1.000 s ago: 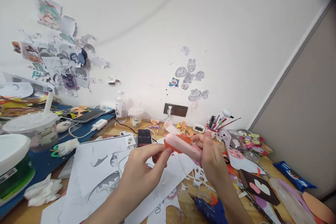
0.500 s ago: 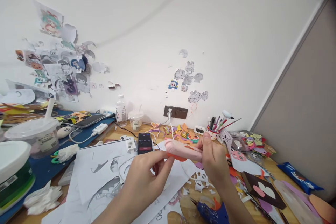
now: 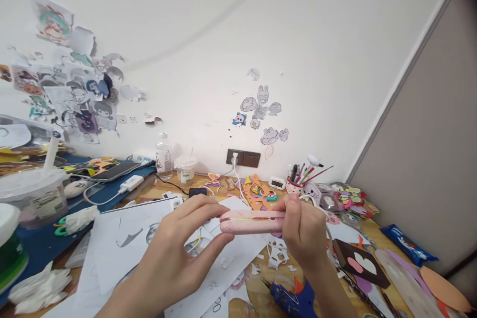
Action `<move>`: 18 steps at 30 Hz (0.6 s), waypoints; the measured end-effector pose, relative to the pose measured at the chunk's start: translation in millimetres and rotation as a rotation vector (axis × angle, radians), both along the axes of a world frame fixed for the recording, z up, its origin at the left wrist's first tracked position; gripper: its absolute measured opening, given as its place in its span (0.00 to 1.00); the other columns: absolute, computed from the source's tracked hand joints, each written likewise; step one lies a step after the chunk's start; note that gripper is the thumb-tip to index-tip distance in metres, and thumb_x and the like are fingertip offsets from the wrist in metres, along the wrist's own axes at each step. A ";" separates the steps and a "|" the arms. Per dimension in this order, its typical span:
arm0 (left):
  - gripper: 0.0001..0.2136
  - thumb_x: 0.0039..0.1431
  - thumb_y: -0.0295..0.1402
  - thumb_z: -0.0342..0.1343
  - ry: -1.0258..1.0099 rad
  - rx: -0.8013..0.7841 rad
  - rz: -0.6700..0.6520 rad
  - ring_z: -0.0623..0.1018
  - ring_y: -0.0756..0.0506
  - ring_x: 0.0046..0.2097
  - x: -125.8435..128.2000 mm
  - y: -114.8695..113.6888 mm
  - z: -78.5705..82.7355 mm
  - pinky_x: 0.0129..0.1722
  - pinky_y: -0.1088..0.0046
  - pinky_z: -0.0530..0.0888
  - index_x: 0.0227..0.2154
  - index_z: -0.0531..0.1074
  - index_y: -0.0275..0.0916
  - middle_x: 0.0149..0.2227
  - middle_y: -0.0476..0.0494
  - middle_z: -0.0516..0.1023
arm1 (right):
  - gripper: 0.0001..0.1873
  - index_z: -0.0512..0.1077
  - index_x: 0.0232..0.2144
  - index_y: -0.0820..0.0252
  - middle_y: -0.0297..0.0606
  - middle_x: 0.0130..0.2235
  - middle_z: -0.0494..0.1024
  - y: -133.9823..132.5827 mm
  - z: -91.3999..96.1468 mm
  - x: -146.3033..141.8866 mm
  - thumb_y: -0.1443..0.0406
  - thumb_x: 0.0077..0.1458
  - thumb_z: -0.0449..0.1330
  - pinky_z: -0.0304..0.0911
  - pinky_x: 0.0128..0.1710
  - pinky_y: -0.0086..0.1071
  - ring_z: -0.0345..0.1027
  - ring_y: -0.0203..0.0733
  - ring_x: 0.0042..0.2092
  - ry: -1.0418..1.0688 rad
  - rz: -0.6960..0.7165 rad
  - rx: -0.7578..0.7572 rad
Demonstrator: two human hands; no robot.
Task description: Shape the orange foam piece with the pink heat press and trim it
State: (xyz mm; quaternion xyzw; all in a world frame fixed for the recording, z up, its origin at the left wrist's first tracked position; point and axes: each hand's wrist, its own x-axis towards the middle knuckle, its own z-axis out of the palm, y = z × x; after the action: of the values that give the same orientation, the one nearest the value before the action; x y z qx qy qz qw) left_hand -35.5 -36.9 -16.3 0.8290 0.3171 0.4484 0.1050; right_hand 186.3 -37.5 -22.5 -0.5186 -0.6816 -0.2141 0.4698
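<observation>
Over the middle of the desk, a flat pink two-layered piece [image 3: 251, 225] is held edge-on, with a narrow gap and some reddish orange showing between its layers. Its exact kind is hard to tell. My left hand [image 3: 179, 243] pinches its left end, index finger on top and thumb underneath. At the other end, my right hand [image 3: 303, 228] is closed around the piece, thumb up. Below my right hand lies a blue glue gun [image 3: 292, 298]. White paper sheets [image 3: 119, 231] spread under my left hand.
Cut-out white scraps [image 3: 278, 253] and a dark brown box [image 3: 361, 262] lie around the right side. Farther back stand a pen cup [image 3: 295, 186], a small clock [image 3: 276, 182] and a bottle [image 3: 163, 156]. A lidded tub [image 3: 37, 198] and crumpled tissue [image 3: 39, 288] sit left.
The pink piece has turned from tilted to nearly level and edge-on, showing its gap. My left fingers have shifted from its underside to pinch its end. The view has swung slightly right.
</observation>
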 end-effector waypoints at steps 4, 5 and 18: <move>0.04 0.57 0.34 0.54 -0.107 -0.121 0.037 0.73 0.46 0.37 -6.2 3.4 6.2 0.36 0.71 0.69 0.34 0.70 0.41 0.33 0.47 0.73 | 0.24 0.70 0.22 0.60 0.33 0.19 0.72 -11.8 10.2 -9.1 0.65 0.62 0.39 0.53 0.24 0.29 0.64 0.34 0.22 -0.028 0.116 -0.171; 0.05 0.57 0.36 0.53 -0.141 -0.167 0.038 0.73 0.45 0.37 -8.6 5.9 7.4 0.36 0.70 0.69 0.33 0.70 0.40 0.32 0.46 0.73 | 0.23 0.70 0.23 0.59 0.32 0.20 0.71 -15.1 12.6 -12.7 0.63 0.63 0.40 0.52 0.24 0.29 0.63 0.34 0.22 -0.020 0.165 -0.278; 0.08 0.57 0.40 0.53 -0.391 -0.488 0.023 0.68 0.49 0.31 -16.3 17.1 9.9 0.33 0.73 0.67 0.32 0.66 0.40 0.27 0.51 0.65 | 0.20 0.70 0.35 0.59 0.33 0.28 0.69 -13.2 10.3 -38.8 0.50 0.57 0.50 0.55 0.27 0.28 0.60 0.35 0.29 0.443 0.514 -0.724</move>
State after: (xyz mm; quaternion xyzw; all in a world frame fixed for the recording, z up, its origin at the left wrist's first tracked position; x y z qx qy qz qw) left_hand -51.8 -19.8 -6.4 0.6739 0.3984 0.5111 0.3548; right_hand 147.5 -50.7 -12.2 -0.4968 -0.7016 0.2745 0.4308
